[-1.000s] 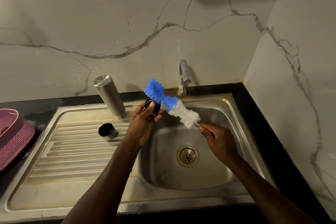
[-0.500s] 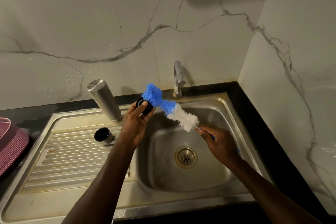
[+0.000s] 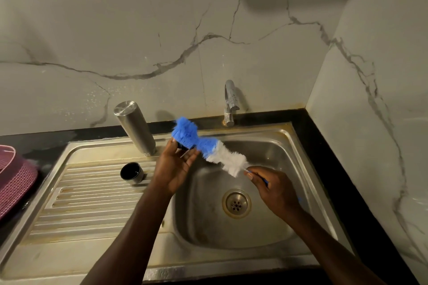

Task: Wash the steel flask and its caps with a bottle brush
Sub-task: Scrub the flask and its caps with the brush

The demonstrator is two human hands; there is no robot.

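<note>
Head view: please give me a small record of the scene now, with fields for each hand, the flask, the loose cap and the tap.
left hand: holds small dark cap against blue bristles
right hand: grips bottle brush by its handle
steel flask: upside down on sink drainboard
second cap: on drainboard, open side up
tap: no water visible

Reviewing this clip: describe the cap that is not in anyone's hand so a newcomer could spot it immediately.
Start at the steel sink and look to its ribbed draining board on the left. Near the board's back edge, in front of the upended steel flask, sits a small steel cap. It stands alone, open side up with a dark inside, while the other cap is gripped by the left hand under the brush.
</note>
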